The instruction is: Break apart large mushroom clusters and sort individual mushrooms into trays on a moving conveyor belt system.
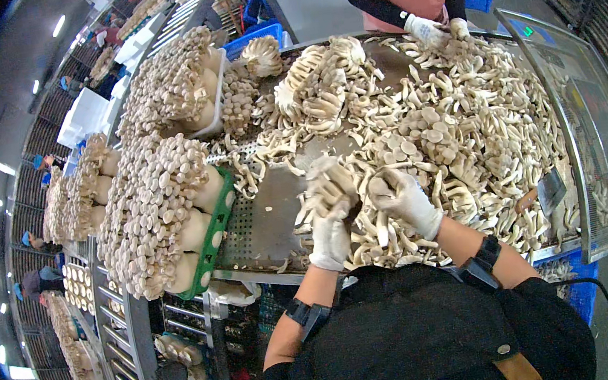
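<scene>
My left hand (330, 238), in a white glove, is closed around a clump of pale mushrooms (330, 183) with grey-brown caps. Motion blurs the clump a little. Just right of it, my right hand (406, 202), also gloved in white, has its fingers curled together. What they pinch, if anything, is hidden. Both hands are over the near side of a metal table (276, 212). Under and beyond my right hand spreads a deep heap of loose mushrooms (492, 117), with a cluster of broad caps (419, 138) on top.
At the left, mushroom blocks (154, 208) stand in a green crate (218, 219). Larger clumps (321, 85) lie at the table's far side. A wood-handled blade (551, 192) rests at the right, near a mesh-framed panel (602, 146). Across the table, a person's gloved hands (432, 30) touch mushrooms.
</scene>
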The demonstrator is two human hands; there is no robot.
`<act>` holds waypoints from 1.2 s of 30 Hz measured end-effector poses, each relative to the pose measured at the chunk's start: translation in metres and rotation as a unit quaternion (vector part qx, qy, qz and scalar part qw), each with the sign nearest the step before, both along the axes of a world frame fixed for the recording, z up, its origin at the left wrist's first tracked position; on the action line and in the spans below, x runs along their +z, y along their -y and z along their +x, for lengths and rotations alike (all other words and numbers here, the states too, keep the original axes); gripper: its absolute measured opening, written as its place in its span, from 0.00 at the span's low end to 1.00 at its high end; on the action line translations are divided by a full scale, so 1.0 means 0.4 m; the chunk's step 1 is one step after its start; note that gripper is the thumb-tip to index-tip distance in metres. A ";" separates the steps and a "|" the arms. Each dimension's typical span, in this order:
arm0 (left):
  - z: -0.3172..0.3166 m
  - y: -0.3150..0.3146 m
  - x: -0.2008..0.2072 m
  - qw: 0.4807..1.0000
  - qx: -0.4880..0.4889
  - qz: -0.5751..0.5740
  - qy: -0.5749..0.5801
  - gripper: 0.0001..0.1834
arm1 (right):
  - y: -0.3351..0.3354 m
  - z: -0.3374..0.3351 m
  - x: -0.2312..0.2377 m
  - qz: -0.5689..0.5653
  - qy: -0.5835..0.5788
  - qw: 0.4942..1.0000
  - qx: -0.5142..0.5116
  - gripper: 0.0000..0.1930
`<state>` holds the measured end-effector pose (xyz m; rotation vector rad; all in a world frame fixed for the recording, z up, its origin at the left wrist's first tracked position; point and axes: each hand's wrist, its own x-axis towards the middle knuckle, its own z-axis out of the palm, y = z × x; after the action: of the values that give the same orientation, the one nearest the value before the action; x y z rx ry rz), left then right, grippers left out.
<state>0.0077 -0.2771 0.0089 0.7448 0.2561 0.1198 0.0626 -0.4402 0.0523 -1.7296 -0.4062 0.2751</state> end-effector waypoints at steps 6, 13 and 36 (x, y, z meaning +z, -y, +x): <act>-0.025 0.024 0.052 0.967 -0.115 0.227 -0.017 0.31 | -0.012 0.007 -0.013 -0.138 0.283 0.947 -0.071 0.26; 0.000 -0.031 -0.037 0.994 -0.068 -0.082 -0.016 0.24 | -0.009 0.030 -0.054 0.128 -0.085 0.988 -0.023 0.17; -0.012 -0.045 0.078 0.954 -0.181 -0.218 0.097 0.23 | 0.102 0.141 -0.140 0.029 0.001 0.999 0.046 0.41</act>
<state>0.0030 -0.2593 0.0401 0.3271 -0.0465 -0.2081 0.1192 -0.4812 -0.0037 -1.6576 -0.4921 0.3249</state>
